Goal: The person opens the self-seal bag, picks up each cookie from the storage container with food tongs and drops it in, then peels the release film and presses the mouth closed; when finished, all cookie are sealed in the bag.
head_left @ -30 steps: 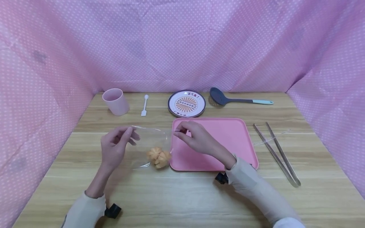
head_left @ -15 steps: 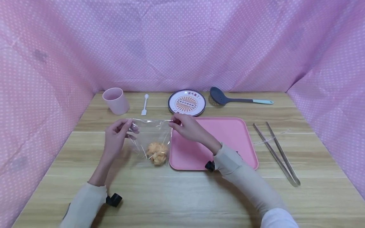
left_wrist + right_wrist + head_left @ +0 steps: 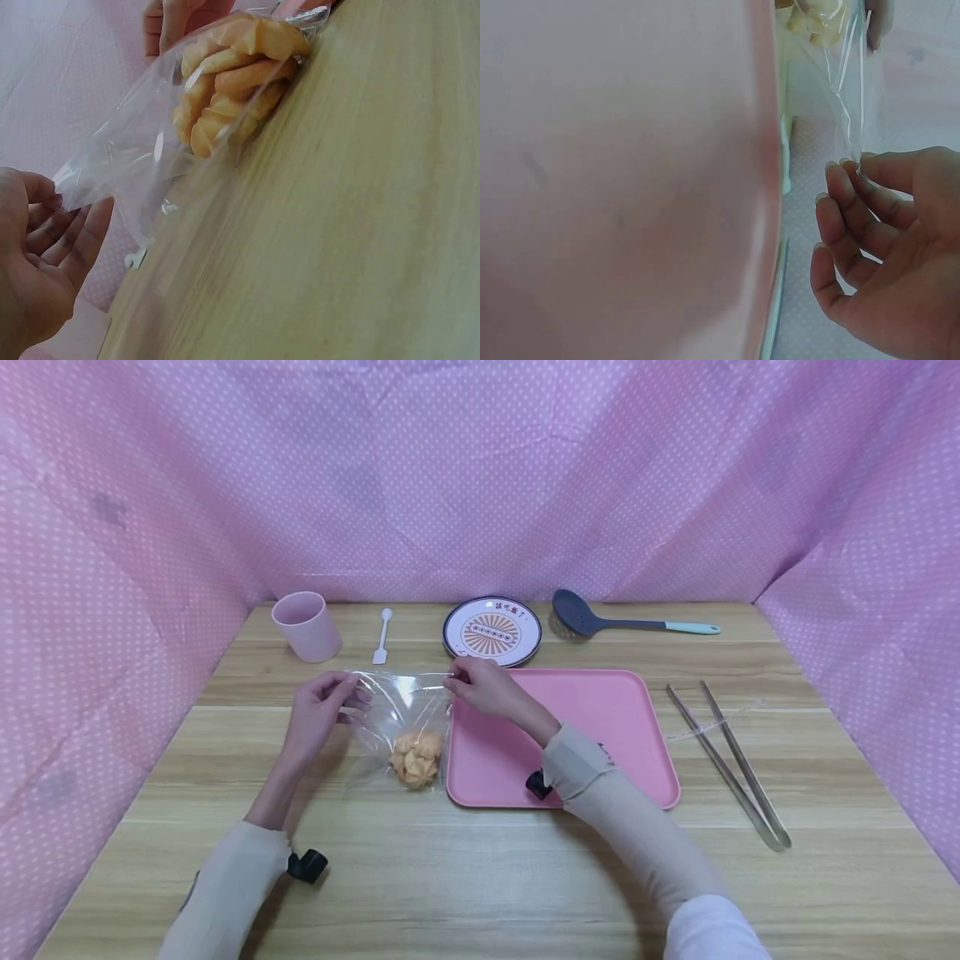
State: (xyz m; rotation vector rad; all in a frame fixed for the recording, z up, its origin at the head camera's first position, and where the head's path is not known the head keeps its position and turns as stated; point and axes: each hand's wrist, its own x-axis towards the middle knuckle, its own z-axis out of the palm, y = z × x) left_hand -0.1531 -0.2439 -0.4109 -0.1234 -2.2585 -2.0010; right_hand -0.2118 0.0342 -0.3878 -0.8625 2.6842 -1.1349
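Note:
A clear plastic bag is stretched between both hands, its far edge raised off the table. Several golden, ridged cookies lie bunched in its near right end; the left wrist view shows these cookies through the film. My left hand pinches the bag's left corner between thumb and forefinger, the other fingers spread behind the film. At the right corner, my right hand pinches the film by the tray's edge. In the right wrist view that hand holds the gathered corner at its fingertips.
Beneath the right forearm lies a pink tray. Behind stand a pink cup, a small white spatula, a patterned plate and a slotted spoon. Metal tongs lie at right with a clear strip across them.
Both hands have moved away from the body, raising the bag's far edge; the left has also shifted right and the right hand slightly left. The cookies have slid slightly away from the body.

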